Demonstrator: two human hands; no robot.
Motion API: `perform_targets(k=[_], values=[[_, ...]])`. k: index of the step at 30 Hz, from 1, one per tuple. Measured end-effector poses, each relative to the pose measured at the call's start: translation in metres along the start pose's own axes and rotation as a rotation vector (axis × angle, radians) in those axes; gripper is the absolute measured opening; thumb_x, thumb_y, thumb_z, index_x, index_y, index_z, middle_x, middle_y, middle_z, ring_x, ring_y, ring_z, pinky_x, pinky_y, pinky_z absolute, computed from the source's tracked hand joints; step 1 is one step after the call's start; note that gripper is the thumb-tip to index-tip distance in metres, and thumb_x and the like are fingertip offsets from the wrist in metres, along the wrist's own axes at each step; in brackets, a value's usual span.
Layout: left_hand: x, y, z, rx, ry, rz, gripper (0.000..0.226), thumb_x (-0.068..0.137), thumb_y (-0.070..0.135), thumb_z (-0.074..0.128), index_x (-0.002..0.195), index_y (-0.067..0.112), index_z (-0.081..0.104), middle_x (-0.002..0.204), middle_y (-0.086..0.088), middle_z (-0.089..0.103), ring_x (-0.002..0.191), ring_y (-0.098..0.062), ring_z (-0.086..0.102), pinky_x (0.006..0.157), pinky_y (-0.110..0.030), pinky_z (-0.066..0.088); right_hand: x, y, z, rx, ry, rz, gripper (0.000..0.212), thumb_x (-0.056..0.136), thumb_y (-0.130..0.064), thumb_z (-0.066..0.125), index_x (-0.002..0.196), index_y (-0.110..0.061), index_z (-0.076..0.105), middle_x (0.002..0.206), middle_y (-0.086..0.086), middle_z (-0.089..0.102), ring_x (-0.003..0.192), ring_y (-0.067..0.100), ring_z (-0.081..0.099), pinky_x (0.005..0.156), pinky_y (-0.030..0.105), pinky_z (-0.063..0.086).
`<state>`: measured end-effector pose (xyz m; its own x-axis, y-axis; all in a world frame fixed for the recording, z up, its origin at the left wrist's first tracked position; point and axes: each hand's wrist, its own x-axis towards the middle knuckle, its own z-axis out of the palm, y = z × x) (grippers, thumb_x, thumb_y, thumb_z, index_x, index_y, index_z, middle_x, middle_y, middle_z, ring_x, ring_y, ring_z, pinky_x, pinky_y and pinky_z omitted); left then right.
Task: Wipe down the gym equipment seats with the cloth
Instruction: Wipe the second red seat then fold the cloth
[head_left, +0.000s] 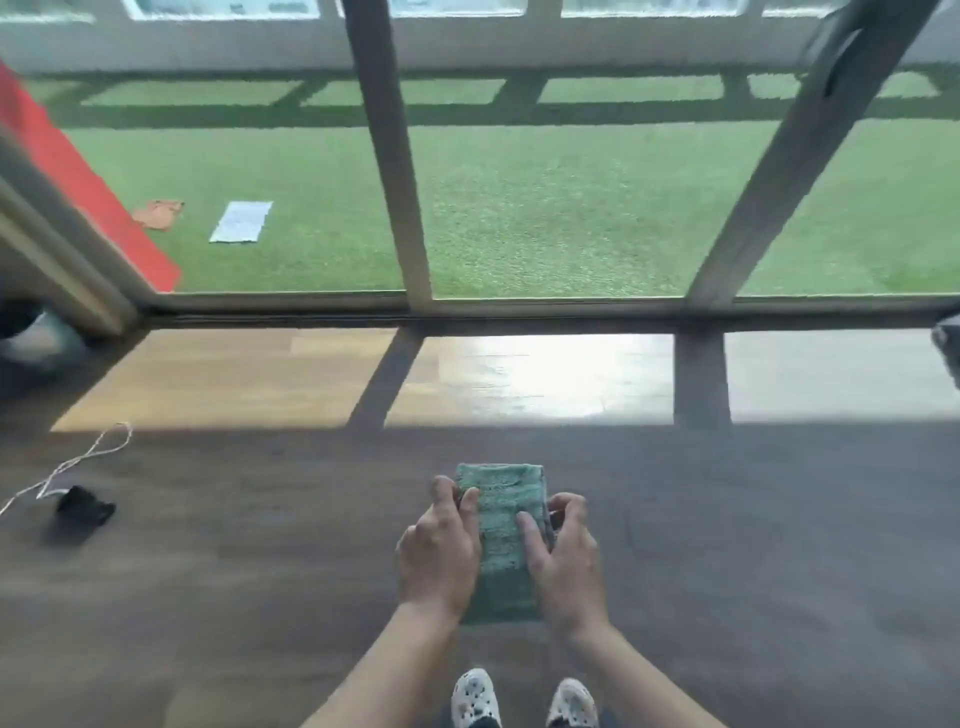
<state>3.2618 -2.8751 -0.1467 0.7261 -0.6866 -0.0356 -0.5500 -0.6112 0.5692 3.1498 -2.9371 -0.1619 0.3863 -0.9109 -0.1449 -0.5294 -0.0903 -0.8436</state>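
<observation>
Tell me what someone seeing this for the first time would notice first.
The folded green cloth at lower centre stands out, held between the left hand and right hand over a dark floor. Beyond the window frame, bright green turf fills the upper half, with a red panel slanting down at far left.

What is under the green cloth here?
Only dark floor shows around the folded green cloth, which the left hand and right hand grip by its sides. Its underside and the floor directly below are covered.
</observation>
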Motion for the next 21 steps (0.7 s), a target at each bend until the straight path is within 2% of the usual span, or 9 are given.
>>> perform_targets(k=[4, 7, 11, 14, 17, 21], values=[[-0.005, -0.074, -0.053, 0.001, 0.214, -0.216, 0.029, 0.100, 0.039, 0.034, 0.106, 0.012, 0.043, 0.091, -0.014, 0.071, 0.084, -0.038, 0.066, 0.061, -0.036, 0.038, -0.005, -0.049, 0.076, -0.053, -0.221, -0.173, 0.024, 0.092, -0.031, 0.061, 0.102, -0.018, 0.043, 0.083, -0.012, 0.056, 0.072, 0.010, 0.059, 0.068, 0.038, 0.050], [-0.026, -0.126, -0.088, 0.040, 0.343, -0.433, 0.029, 0.100, 0.039, 0.035, 0.107, 0.013, 0.045, 0.082, -0.015, 0.071, 0.078, -0.037, 0.067, 0.057, -0.035, 0.035, -0.023, -0.082, 0.131, -0.110, -0.415, -0.279, 0.024, 0.091, -0.031, 0.061, 0.100, -0.018, 0.043, 0.082, -0.013, 0.056, 0.075, 0.018, 0.060, 0.070, 0.039, 0.049], [-0.060, -0.183, -0.119, 0.038, 0.505, -0.647, 0.023, 0.096, 0.035, 0.047, 0.094, 0.012, 0.049, 0.061, -0.012, 0.066, 0.053, -0.034, 0.064, 0.043, -0.029, 0.030, -0.053, -0.116, 0.193, -0.143, -0.663, -0.380, 0.022, 0.091, -0.032, 0.060, 0.099, -0.022, 0.041, 0.084, -0.012, 0.058, 0.077, 0.019, 0.060, 0.074, 0.042, 0.049], [-0.083, -0.222, -0.138, 0.083, 0.665, -0.768, 0.019, 0.092, 0.032, 0.051, 0.087, 0.017, 0.041, 0.050, -0.007, 0.059, 0.038, -0.029, 0.057, 0.035, -0.023, 0.026, -0.078, -0.139, 0.236, -0.174, -0.831, -0.487, 0.021, 0.092, -0.032, 0.059, 0.098, -0.023, 0.040, 0.081, -0.014, 0.057, 0.077, 0.022, 0.060, 0.072, 0.040, 0.048], [-0.109, -0.250, -0.156, 0.103, 0.790, -0.954, 0.019, 0.092, 0.035, 0.047, 0.087, 0.021, 0.034, 0.049, -0.009, 0.057, 0.038, -0.031, 0.056, 0.034, -0.025, 0.028, -0.105, -0.163, 0.275, -0.219, -1.014, -0.629, 0.022, 0.092, -0.033, 0.058, 0.097, -0.023, 0.039, 0.079, -0.018, 0.054, 0.077, 0.020, 0.058, 0.068, 0.036, 0.045], [-0.146, -0.280, -0.181, 0.166, 0.976, -1.211, 0.020, 0.088, 0.024, 0.063, 0.084, 0.012, 0.047, 0.045, -0.011, 0.054, 0.035, -0.031, 0.053, 0.035, -0.022, 0.025, -0.154, -0.196, 0.325, -0.280, -1.234, -0.817, 0.022, 0.093, -0.033, 0.058, 0.096, -0.024, 0.038, 0.078, -0.020, 0.050, 0.076, 0.017, 0.054, 0.064, 0.032, 0.039]])
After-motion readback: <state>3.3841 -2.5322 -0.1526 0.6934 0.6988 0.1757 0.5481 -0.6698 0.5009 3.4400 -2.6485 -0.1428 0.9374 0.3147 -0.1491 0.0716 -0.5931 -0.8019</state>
